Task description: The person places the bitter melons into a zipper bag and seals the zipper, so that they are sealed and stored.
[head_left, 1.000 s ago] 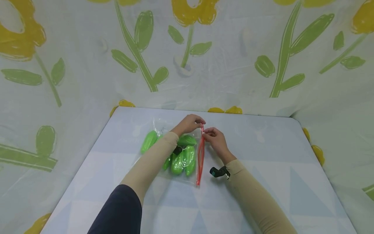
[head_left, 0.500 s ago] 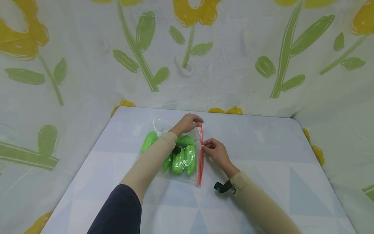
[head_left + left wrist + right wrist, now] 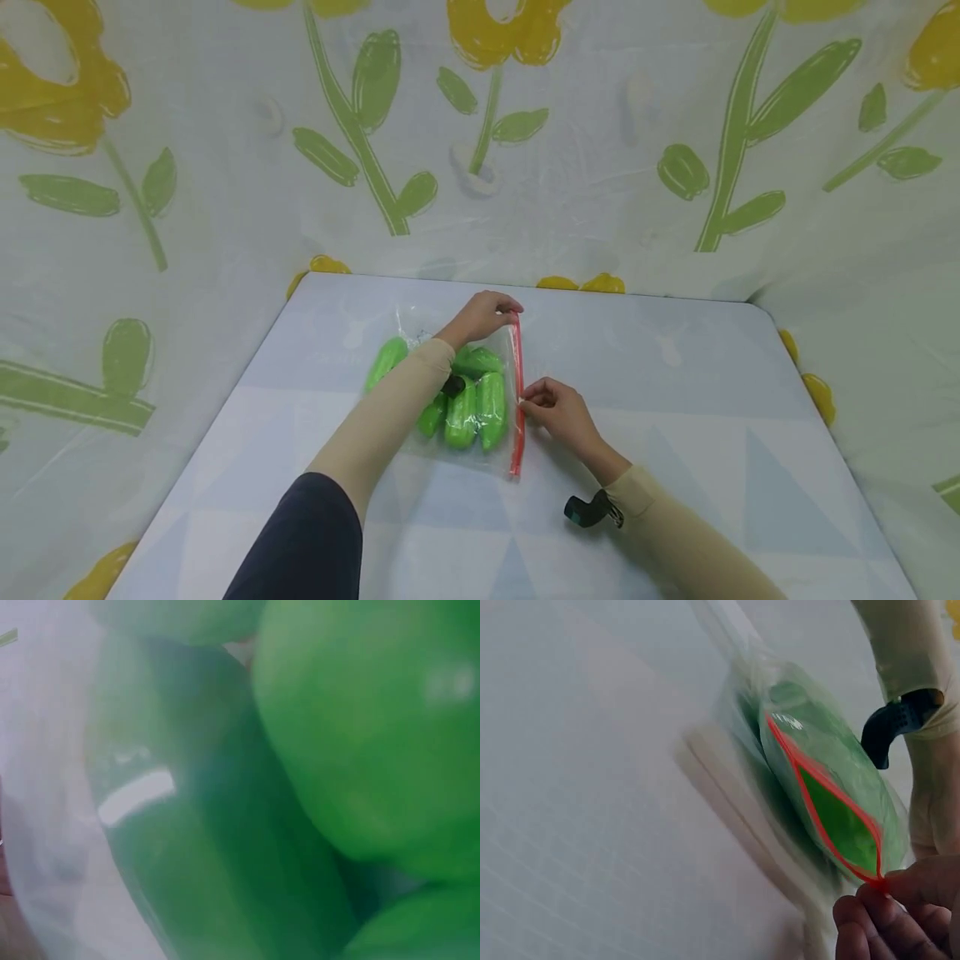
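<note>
A clear zip bag [image 3: 476, 467] lies on the table with several smooth green vegetables [image 3: 491, 408] inside, shaped like cucumbers or zucchini. Its red zip [image 3: 518, 442] runs along the right side. My left hand [image 3: 482, 317] pinches the far end of this zip, and its forearm crosses over the bag. Around the middle of the zip, my right hand [image 3: 561, 410] pinches a small whitish slider [image 3: 521, 402] between thumb and finger. In the right wrist view the zip edges [image 3: 821, 817] part beyond the pinching fingers, showing green inside. The left wrist view holds only blurred green vegetables [image 3: 225, 825] behind plastic.
The pale table [image 3: 675, 358] has a triangle pattern and rounded far corners. A curtain [image 3: 585, 150] with yellow flowers and green leaves hangs behind and at the sides. Each wrist wears a black camera, one seen at the right wrist camera [image 3: 588, 510].
My right hand has slid toward me along the zip, from near its far end to about the middle. The zip behind it now looks narrow and straight. My left hand stays at the far corner.
</note>
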A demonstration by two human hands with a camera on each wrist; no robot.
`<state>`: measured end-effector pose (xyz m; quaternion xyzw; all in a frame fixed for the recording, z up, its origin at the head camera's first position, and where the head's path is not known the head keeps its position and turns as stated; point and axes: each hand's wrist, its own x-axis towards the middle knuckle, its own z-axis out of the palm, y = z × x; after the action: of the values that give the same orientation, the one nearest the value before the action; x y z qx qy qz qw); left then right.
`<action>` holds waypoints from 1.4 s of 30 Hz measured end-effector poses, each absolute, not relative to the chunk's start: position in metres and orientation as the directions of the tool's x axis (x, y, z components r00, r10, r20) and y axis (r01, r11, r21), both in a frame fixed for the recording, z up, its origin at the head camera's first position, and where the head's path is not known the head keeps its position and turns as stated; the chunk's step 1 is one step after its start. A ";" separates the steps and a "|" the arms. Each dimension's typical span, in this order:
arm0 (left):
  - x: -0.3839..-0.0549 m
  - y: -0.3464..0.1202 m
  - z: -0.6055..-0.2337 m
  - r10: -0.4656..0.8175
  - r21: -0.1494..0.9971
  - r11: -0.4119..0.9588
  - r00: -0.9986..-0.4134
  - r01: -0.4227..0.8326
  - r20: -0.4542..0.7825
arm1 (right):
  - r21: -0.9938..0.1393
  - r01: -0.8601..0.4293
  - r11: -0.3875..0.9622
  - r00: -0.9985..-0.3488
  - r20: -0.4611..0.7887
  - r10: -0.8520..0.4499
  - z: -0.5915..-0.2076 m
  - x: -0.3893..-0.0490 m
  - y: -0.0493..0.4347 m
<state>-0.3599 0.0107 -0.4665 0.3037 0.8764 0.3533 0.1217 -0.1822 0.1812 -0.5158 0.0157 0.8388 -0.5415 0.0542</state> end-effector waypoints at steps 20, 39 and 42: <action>-0.359 0.007 -0.460 0.576 0.736 0.547 -0.818 0.398 0.014 | -0.887 0.040 0.460 -0.950 -0.176 -0.257 -0.517 -0.136 0.190; -0.351 0.011 -0.458 0.610 0.673 0.595 -0.792 0.440 -0.021 | -0.833 -0.015 0.553 -0.963 -0.138 -0.233 -0.513 -0.139 0.203; -0.347 0.010 -0.456 0.605 0.656 0.608 -0.796 0.448 -0.016 | -0.830 -0.017 0.558 -0.970 -0.121 -0.210 -0.512 -0.144 0.209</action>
<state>-0.3468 0.0101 -0.4557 0.2962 0.8886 0.3294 0.1187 -0.1438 0.2088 -0.5115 -0.0646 0.8765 -0.4657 0.1035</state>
